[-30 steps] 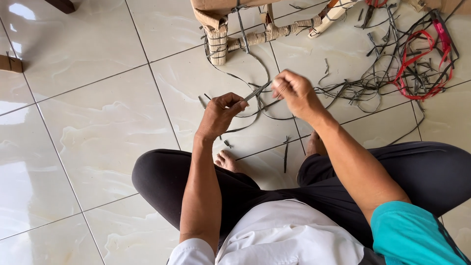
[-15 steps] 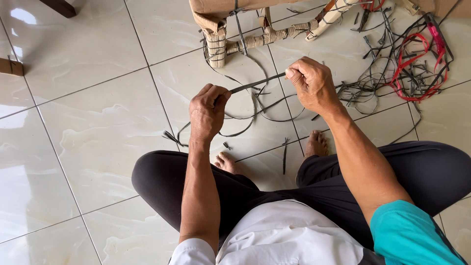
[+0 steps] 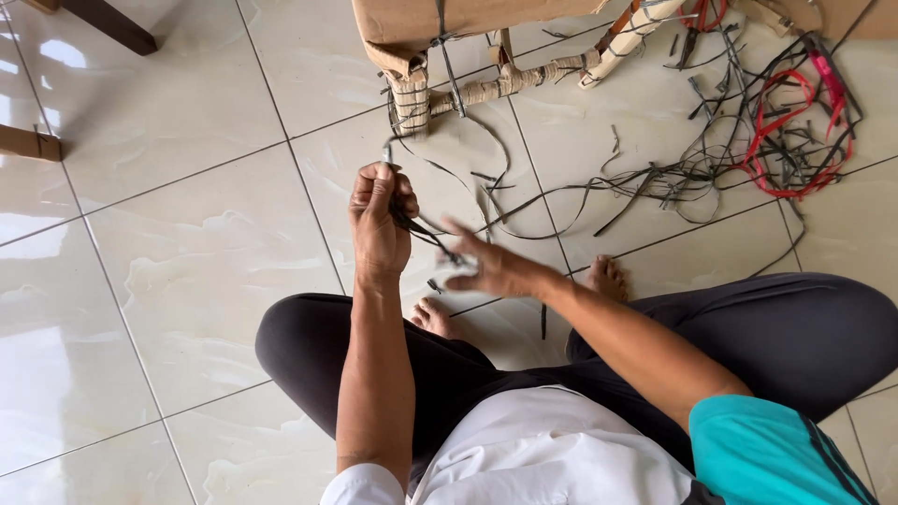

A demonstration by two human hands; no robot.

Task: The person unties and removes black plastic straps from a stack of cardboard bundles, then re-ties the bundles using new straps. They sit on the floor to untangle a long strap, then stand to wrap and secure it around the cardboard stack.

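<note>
The left hand (image 3: 379, 220) pinches a dark strip (image 3: 421, 229) in closed fingers above the tiled floor (image 3: 187, 262), while the blurred right hand (image 3: 486, 266), fingers spread, reaches for it; best keep the strip taut and untwisted

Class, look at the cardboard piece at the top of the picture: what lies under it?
Under the cardboard piece a strip-wrapped frame leg and wrapped rails stick out, with dark strips trailing onto the tiles. The cardboard covers the rest of the frame.
</note>
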